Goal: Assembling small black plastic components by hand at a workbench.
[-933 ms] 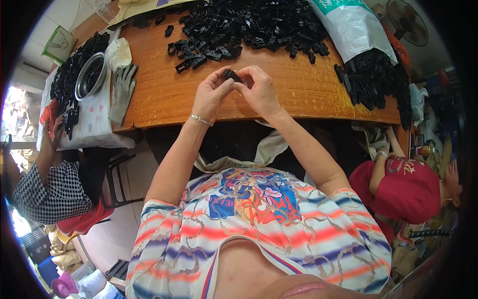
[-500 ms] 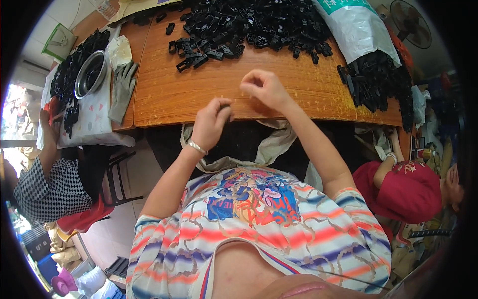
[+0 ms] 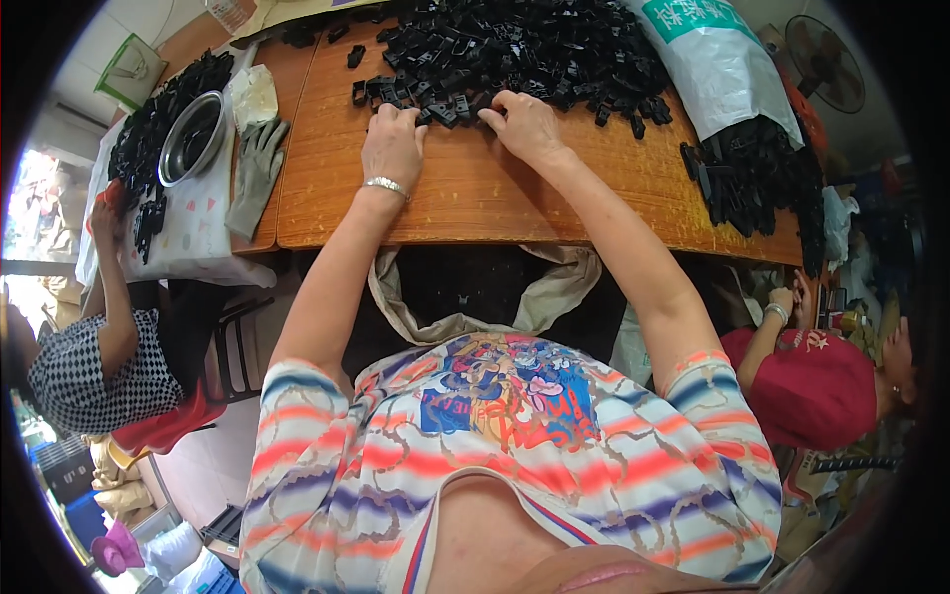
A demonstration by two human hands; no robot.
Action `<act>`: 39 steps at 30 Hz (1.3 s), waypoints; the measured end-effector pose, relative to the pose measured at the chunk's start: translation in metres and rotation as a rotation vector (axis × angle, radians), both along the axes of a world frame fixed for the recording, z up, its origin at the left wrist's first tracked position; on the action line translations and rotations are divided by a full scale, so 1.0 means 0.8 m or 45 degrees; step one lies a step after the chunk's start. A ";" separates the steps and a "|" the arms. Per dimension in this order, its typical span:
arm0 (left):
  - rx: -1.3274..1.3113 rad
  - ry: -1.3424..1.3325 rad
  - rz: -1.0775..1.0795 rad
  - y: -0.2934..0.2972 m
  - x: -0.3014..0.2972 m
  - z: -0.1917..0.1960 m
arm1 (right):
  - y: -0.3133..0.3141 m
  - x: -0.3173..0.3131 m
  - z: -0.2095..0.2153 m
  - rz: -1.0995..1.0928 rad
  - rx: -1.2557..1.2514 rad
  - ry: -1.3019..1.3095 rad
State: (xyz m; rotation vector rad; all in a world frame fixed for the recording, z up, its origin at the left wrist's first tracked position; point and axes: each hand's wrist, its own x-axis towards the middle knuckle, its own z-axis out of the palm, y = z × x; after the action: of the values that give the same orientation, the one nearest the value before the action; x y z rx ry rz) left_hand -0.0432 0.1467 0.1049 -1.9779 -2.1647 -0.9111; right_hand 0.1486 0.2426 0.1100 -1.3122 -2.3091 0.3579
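A heap of small black plastic parts (image 3: 534, 59) covers the far middle of the wooden table. At its near left edge is my left hand (image 3: 393, 144), fingers stretched forward over the parts and thumb apart; its fingertips are partly hidden. My right hand (image 3: 529, 127) is at the near edge, thumb and forefinger bent around a black plastic part, its outline hard to make out against the heap. Below the table edge, an open pale cloth bag (image 3: 396, 302) spreads over my lap, dark inside, with one small black part visible in it.
A white sack (image 3: 727, 74) spills longer black pieces (image 3: 752, 178) at the right. To the left are a grey glove (image 3: 257, 178), a metal bowl (image 3: 193, 139) and more black parts (image 3: 148, 158). Co-workers in a checked top (image 3: 109, 361) and a red shirt (image 3: 811, 381) sit either side.
Both hands have moved away from me, from above the table's near edge to the heap. The dark item that was in my left hand no longer shows there.
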 end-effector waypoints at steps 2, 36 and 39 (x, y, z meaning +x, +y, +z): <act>-0.019 0.018 0.018 0.009 0.000 0.001 | -0.010 0.008 0.004 -0.005 -0.028 -0.047; -0.430 -2.130 -0.338 -0.055 0.021 0.001 | -0.078 0.059 0.025 0.528 0.190 -0.067; -0.381 -2.279 -0.414 -0.058 0.023 0.001 | -0.071 0.063 0.024 0.574 0.135 -0.221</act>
State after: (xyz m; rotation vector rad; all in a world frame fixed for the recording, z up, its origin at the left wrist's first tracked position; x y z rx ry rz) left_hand -0.0245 0.1002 0.1057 -1.5750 -2.3997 -3.5337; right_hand 0.1987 0.1858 0.1294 -0.7894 -2.7248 0.2654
